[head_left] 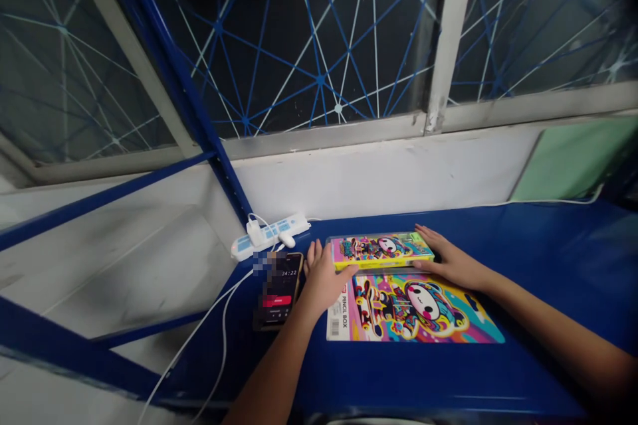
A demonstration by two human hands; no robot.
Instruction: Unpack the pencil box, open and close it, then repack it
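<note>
The person's two hands grasp a slim, bright box [383,249] between them, the left hand [323,272] around one end and the right hand [451,262] around the other, thumbs along the near side. The box has a yellow edge, a clear casing and a cartoon figure on top; whether it is lifted or resting, I can't tell from here. Just on the near side of the hands, a card [423,309] with a similar cartoon and the words "PENCIL BOX" lies flat on the blue desk [389,378]. Close by the left hand's outer side is a phone [278,309] with a lit screen, and beyond that hand a white power strip [299,222] with white cables [222,339] trailing toward the person's side.
</note>
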